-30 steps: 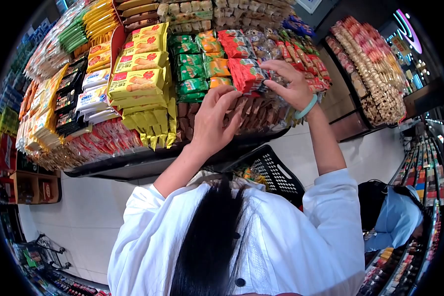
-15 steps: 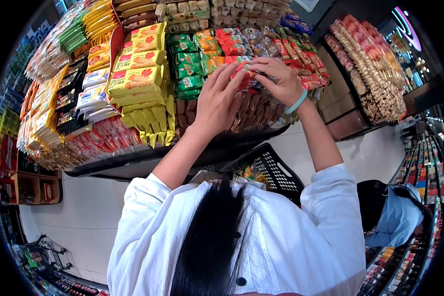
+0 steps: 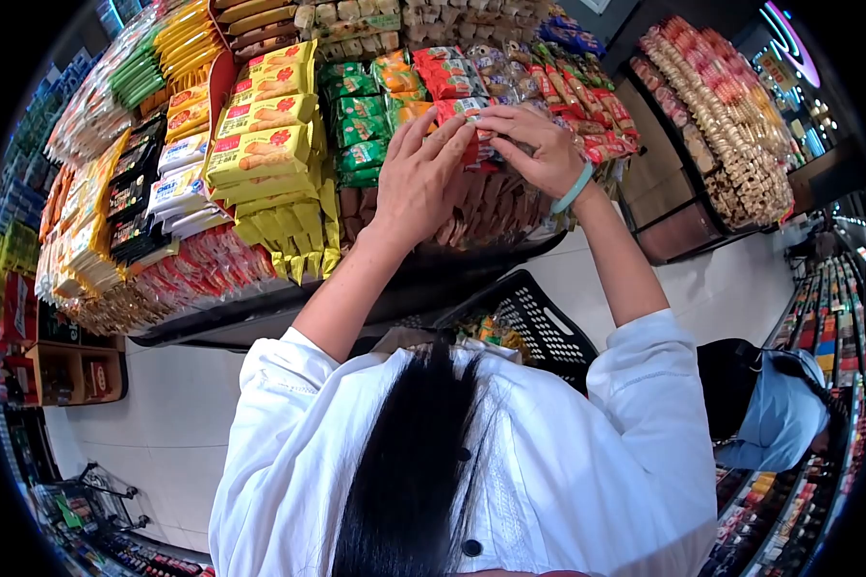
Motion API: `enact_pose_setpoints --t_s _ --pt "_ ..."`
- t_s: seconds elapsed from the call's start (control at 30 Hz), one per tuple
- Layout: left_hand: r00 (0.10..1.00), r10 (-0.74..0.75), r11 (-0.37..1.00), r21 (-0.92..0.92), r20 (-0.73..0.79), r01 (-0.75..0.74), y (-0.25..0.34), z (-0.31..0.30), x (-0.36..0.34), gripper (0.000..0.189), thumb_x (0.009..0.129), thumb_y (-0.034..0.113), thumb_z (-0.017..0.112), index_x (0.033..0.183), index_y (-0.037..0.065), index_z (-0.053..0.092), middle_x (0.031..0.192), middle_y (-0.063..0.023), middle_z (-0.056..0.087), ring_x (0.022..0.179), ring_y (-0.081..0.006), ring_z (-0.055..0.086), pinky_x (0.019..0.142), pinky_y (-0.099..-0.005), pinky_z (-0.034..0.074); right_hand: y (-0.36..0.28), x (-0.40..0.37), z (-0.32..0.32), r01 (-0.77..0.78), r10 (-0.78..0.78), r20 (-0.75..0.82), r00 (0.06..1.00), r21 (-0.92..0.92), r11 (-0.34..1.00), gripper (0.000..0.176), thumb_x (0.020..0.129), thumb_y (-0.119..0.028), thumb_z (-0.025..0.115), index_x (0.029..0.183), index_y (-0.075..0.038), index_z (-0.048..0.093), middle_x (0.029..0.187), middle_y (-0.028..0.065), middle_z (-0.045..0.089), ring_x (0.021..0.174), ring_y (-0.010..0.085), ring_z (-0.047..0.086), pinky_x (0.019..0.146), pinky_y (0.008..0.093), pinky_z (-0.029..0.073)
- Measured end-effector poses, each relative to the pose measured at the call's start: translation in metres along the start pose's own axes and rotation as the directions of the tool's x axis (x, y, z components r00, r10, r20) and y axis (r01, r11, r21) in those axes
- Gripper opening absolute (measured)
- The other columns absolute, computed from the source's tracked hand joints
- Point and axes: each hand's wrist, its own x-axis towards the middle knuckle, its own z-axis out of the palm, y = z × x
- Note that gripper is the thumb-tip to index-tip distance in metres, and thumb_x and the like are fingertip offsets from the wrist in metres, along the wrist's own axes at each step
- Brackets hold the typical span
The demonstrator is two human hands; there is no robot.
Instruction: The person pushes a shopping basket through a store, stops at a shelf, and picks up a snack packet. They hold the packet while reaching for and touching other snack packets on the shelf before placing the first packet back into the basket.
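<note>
Your left hand [image 3: 421,178] and right hand [image 3: 534,146] each pinch the red snack packet [image 3: 472,144] between them. It is likely light, crinkly, slippery film, so grip the sealed ends; the contents probably crush.

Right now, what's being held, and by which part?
The left hand and right hand both pinch a red snack packet by its upper edge; the rest is hidden behind them.

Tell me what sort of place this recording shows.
Most likely a supermarket snack aisle: stacked yellow rectangular biscuit packets, red plastic snack packets on a display stand, and a black perforated plastic shopping basket.
</note>
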Motion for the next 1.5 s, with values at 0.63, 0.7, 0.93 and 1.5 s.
enact_pose_setpoints --t_s 0.63,0.7,0.93,1.5 --pt "0.809 -0.100 0.736 -0.504 0.579 0.452 0.065 0.030 -0.129 0.033 0.079 0.001 0.060 0.112 0.007 0.061 0.116 -0.0119 0.060 0.102 -0.0327 0.059 0.084 -0.0364 0.049 0.035 -0.314 0.042 -0.449 0.968 -0.239 -0.077 0.875 0.181 0.019 0.094 -0.014 0.054 0.098 0.000 0.066 0.086 0.0107 0.068 0.070 0.0147 0.065 0.063 0.0249 0.053" --pt "0.680 -0.031 0.758 -0.426 0.733 0.494 0.068 0.047 -0.163 0.026 0.083 0.011 0.059 0.108 0.008 0.063 0.114 -0.0096 0.062 0.100 -0.0318 0.061 0.082 -0.0368 0.051 0.036 -0.404 0.094 -0.535 0.937 -0.196 -0.289 0.845 0.012 0.017 0.093 -0.016 0.056 0.095 -0.002 0.066 0.082 0.0100 0.068 0.065 0.0150 0.064 0.058 0.0253 0.053" --pt "0.342 0.116 0.664 -0.328 0.933 0.671 0.098 0.090 -0.225 0.023 0.082 0.009 0.062 0.105 0.003 0.062 0.104 -0.0136 0.064 0.094 -0.0310 0.063 0.081 -0.0352 0.051 -0.030 -0.572 0.248 -0.499 0.760 0.232 -0.607 0.633 -0.592 0.021 0.088 -0.014 0.058 0.099 0.002 0.064 0.074 0.0110 0.066 0.054 0.0175 0.058 0.048 0.0307 0.045" --pt "-0.135 -0.064 0.488 0.149 0.989 0.860 0.109 0.126 -0.372 0.021 0.091 0.018 0.058 0.106 0.005 0.062 0.096 -0.0073 0.066 0.086 -0.0148 0.062 0.076 -0.0264 0.049 -0.014 -0.592 0.366 -0.886 0.599 0.684 -0.416 -0.454 -0.097 0.036 0.089 -0.023 0.049 0.121 -0.008 0.055 0.131 0.0139 0.053 0.125 0.0300 0.046 0.095 0.0429 0.044"
